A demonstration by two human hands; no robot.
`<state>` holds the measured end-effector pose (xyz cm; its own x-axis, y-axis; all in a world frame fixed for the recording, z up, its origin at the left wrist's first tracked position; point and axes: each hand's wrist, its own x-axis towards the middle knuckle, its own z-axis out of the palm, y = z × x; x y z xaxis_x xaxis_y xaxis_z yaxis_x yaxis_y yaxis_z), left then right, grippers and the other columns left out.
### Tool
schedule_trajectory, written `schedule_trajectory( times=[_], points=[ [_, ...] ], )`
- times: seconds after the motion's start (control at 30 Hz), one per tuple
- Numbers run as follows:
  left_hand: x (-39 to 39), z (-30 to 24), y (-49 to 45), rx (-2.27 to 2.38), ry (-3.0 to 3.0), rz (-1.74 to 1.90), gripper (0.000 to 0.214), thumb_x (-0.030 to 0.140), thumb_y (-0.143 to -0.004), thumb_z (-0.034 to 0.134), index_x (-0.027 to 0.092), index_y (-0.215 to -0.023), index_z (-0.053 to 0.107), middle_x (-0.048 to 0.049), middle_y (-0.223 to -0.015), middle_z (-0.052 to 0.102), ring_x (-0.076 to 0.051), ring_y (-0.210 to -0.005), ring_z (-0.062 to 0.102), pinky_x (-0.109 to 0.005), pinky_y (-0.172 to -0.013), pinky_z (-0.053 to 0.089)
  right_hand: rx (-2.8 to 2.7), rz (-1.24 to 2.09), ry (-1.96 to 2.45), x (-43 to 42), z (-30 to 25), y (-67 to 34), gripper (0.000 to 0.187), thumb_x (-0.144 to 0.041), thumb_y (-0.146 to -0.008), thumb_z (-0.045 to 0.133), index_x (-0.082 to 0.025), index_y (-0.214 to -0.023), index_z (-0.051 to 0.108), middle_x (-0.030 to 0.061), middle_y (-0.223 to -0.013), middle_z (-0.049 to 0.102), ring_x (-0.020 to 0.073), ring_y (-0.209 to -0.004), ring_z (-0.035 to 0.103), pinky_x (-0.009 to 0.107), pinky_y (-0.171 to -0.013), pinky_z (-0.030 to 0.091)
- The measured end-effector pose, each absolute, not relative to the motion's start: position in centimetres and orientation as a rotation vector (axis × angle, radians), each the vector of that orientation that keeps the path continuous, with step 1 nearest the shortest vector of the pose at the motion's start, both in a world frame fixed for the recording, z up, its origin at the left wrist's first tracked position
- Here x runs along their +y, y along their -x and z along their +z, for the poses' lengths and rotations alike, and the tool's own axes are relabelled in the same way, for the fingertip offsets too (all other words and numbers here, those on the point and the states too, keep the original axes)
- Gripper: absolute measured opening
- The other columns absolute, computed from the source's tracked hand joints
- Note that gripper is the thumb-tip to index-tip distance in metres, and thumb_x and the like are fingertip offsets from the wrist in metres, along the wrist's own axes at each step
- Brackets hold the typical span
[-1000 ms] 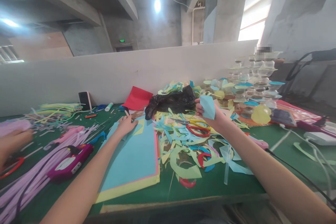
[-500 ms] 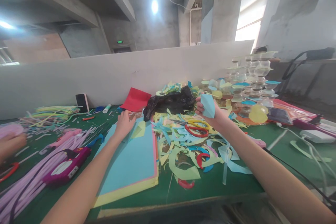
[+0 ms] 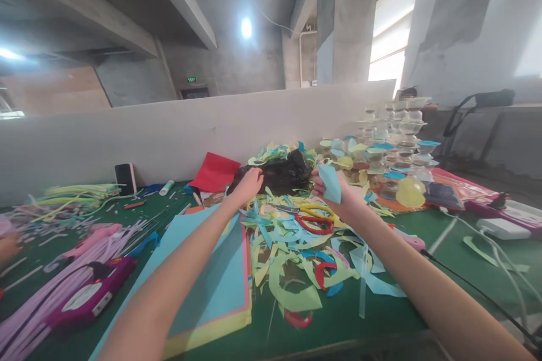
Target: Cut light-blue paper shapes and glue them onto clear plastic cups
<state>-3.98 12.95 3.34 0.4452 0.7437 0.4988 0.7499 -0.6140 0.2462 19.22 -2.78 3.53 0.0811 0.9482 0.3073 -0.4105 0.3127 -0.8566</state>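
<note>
My right hand (image 3: pixel 345 194) is closed on a folded piece of light blue paper (image 3: pixel 329 183), held up above the paper scraps. My left hand (image 3: pixel 249 185) is stretched forward in front of the black plastic bag (image 3: pixel 282 175). Its fingertips are turned away, so I cannot make out whether they hold anything. Below my left forearm lies a stack of large coloured sheets, with a light blue sheet (image 3: pixel 212 273) on top. Scissors with red and yellow handles (image 3: pixel 315 221) rest on the cut scraps (image 3: pixel 292 293) between my arms.
A red sheet (image 3: pixel 215 172) leans by the back partition. Stacked clear cups (image 3: pixel 406 135) stand at the far right. On the left are a phone (image 3: pixel 126 179), lilac strips (image 3: pixel 38 316) and a purple power box (image 3: pixel 88 296). Another person's hand (image 3: pixel 8 248) shows at the left edge.
My left hand has moved right, from the top of the paper stack to the front of the black bag. My right hand still holds the blue paper, now turned slightly. The view has shifted slightly.
</note>
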Motion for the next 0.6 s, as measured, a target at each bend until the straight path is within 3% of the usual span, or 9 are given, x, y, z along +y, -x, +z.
schedule_trajectory(
  times=[0.13,0.6],
  points=[
    [17.4,3.6,1.0,-1.627,2.626,-0.825,0.037,0.035,-0.092,0.059,0.015,-0.123,0.057,-0.0112,-0.123,0.059,-0.023,-0.106,0.061,-0.043,-0.089,0.053,-0.963,1.153,0.665,-3.3,4.2,-18.8,0.037,-0.053,-0.069,0.076,-0.022,-0.072,0.055,-0.0073,-0.056,0.033,0.0096,-0.049,0.029,0.026,-0.048,0.031],
    [22.5,2.5,1.9,-1.798,2.820,-0.685,0.037,0.036,-0.092,0.058,0.016,-0.123,0.057,-0.0098,-0.123,0.060,-0.023,-0.105,0.061,-0.044,-0.087,0.054,-0.925,1.193,0.669,-4.5,5.1,-18.0,0.039,-0.052,-0.066,0.081,-0.021,-0.069,0.058,-0.0066,-0.055,0.035,0.0091,-0.050,0.029,0.025,-0.048,0.031]
  ],
)
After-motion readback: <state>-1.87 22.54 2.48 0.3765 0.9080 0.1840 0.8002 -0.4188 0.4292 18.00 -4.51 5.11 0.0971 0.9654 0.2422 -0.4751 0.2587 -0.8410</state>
